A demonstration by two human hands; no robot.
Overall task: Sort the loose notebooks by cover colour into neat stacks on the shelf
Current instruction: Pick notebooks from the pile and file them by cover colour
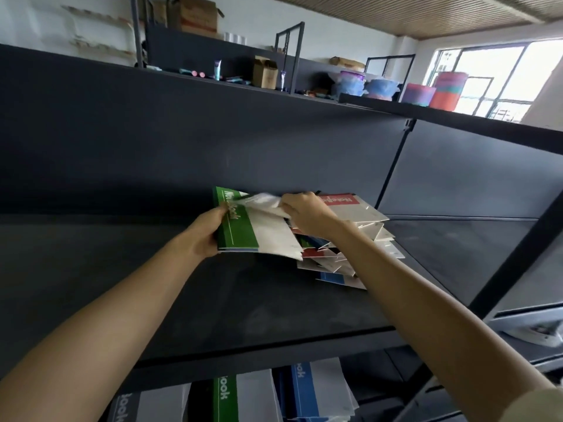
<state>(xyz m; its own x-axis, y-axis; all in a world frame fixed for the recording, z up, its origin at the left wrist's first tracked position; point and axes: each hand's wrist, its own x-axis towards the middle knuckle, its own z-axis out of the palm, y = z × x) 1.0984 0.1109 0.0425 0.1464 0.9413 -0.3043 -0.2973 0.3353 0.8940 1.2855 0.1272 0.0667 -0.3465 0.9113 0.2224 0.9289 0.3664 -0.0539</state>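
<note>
You see a green-and-white notebook [243, 226] beside a jumbled pile [341, 254] of red, blue and white covers. The shelf [213, 300] beneath is dark grey.

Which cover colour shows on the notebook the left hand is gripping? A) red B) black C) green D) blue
C: the left hand grips the left edge of the green notebook, while the red and blue covers lie in the loose pile to its right.

Green notebook [236, 231] in left hand [202, 236]
</note>
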